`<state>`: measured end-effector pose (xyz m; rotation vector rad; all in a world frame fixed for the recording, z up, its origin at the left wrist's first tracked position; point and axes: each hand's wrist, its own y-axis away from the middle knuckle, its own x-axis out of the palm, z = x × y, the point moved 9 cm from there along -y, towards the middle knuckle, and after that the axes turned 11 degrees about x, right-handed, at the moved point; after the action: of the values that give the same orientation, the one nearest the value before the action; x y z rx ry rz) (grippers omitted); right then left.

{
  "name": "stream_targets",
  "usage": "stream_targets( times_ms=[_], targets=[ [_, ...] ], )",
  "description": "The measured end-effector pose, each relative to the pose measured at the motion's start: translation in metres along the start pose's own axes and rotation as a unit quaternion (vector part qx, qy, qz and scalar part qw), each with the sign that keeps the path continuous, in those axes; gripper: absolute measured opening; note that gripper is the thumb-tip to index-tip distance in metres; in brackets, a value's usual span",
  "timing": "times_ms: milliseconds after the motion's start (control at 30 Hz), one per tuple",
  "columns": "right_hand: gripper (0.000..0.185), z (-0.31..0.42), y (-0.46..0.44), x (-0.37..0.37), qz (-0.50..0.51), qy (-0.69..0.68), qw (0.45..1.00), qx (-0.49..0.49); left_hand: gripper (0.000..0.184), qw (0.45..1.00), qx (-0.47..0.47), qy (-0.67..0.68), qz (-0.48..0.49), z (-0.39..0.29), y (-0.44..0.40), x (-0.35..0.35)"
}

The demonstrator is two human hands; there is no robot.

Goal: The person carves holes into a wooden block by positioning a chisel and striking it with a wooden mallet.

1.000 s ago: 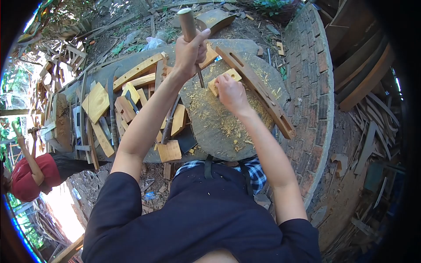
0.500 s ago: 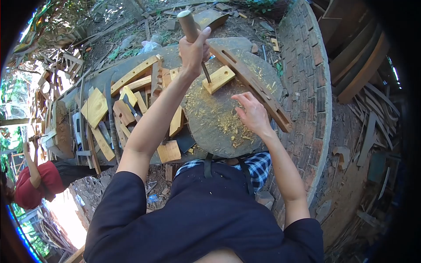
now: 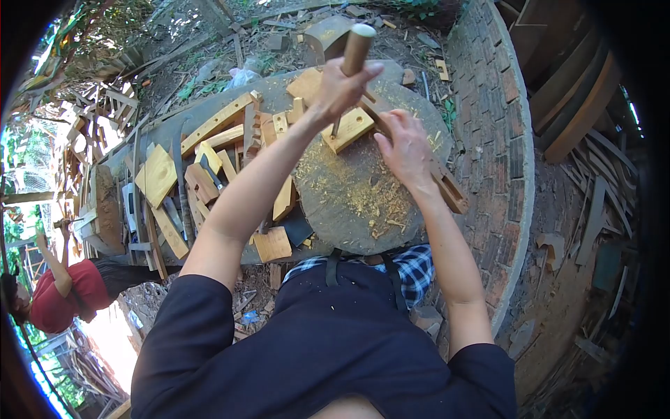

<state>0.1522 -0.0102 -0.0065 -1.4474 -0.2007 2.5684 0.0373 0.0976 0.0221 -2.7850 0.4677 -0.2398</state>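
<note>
My left hand (image 3: 340,92) is wrapped round the thick wooden handle of a chisel (image 3: 358,50). Its narrow blade reaches down to the near-left end of a small yellow wood block (image 3: 351,128), which has a round hole near its other end. Just right of the block, my right hand (image 3: 407,148) lies over a long dark slotted beam (image 3: 450,188), fingers bent across it and thumb on the near side. The hand hides the beam's middle. Both pieces rest on a round wooden stump top (image 3: 328,209) strewn with chips.
Left of the stump lie a drilled yellow bar (image 3: 222,124), a square board (image 3: 155,174) and several offcuts. A low brick wall (image 3: 488,133) runs along the right. A person in a red shirt (image 3: 66,297) is at far left.
The chisel handle has swung from leaning left to leaning right, with my left hand moving right. My right hand has moved up from above the chips onto the slotted beam.
</note>
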Motion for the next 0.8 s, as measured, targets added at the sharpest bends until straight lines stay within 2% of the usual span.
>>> stream_targets(
  times_ms=[33, 67, 100, 167, 233, 267, 300, 333, 367, 433, 500, 567, 633, 667, 733, 800],
  targets=[
    [0.04, -0.002, -0.006, -0.012, -0.061, 0.106, 0.992, 0.006, 0.033, 0.999, 0.016, -0.027, 0.017, -0.002, 0.001, 0.005],
    [0.051, -0.018, -0.008, -0.009, -0.052, 0.155, 0.986, 0.036, 0.034, 0.999, 0.016, -0.044, 0.024, -0.002, 0.003, 0.008],
    [0.051, -0.025, -0.007, -0.014, -0.057, 0.155, 0.986, 0.029, 0.034, 0.997, 0.021, -0.063, 0.027, -0.001, 0.005, 0.008],
    [0.053, -0.054, 0.002, -0.006, 0.052, 0.226, 0.969, 0.085, 0.035, 0.994, 0.003, -0.094, 0.056, 0.003, 0.008, 0.01],
    [0.055, -0.091, 0.012, 0.008, 0.094, 0.188, 0.966, 0.15, 0.035, 0.994, 0.028, -0.097, 0.045, 0.002, 0.008, 0.01],
    [0.055, -0.096, 0.016, 0.005, 0.085, 0.196, 0.966, 0.145, 0.039, 0.994, 0.032, -0.095, 0.035, 0.003, 0.008, 0.007],
    [0.053, -0.103, 0.021, -0.002, 0.063, 0.144, 0.973, 0.171, 0.043, 0.995, 0.037, -0.095, 0.024, 0.0, 0.007, 0.004],
    [0.051, -0.104, 0.021, -0.012, 0.043, 0.089, 0.976, 0.194, 0.041, 0.996, 0.033, -0.085, 0.007, -0.006, 0.009, 0.0],
    [0.051, -0.102, 0.018, -0.023, 0.036, 0.093, 0.978, 0.182, 0.041, 0.995, 0.046, -0.084, 0.0, -0.01, 0.008, -0.004],
    [0.044, -0.101, 0.014, -0.056, 0.043, -0.074, 0.964, 0.252, 0.04, 0.999, -0.024, -0.034, -0.003, 0.011, 0.009, -0.012],
    [0.04, -0.041, -0.003, -0.133, -0.033, -0.086, 0.979, 0.183, 0.039, 0.999, -0.024, -0.019, -0.009, 0.009, 0.008, -0.011],
    [0.037, 0.019, -0.011, -0.207, -0.177, -0.147, 0.972, 0.04, 0.04, 0.999, 0.011, -0.037, -0.001, 0.005, 0.007, -0.009],
    [0.035, 0.046, -0.014, -0.255, -0.232, -0.09, 0.968, -0.04, 0.041, 0.999, 0.003, -0.032, 0.004, 0.002, 0.009, -0.007],
    [0.035, 0.053, -0.015, -0.26, -0.235, -0.089, 0.967, -0.039, 0.042, 1.0, -0.006, -0.028, 0.005, 0.001, 0.01, -0.006],
    [0.036, 0.065, -0.011, -0.269, -0.278, -0.182, 0.942, -0.047, 0.043, 1.0, -0.001, -0.028, 0.005, 0.002, 0.01, -0.007],
    [0.04, 0.084, -0.011, -0.226, -0.15, -0.088, 0.983, -0.057, 0.043, 1.0, 0.005, -0.031, 0.0, 0.003, 0.011, -0.01]
  ],
)
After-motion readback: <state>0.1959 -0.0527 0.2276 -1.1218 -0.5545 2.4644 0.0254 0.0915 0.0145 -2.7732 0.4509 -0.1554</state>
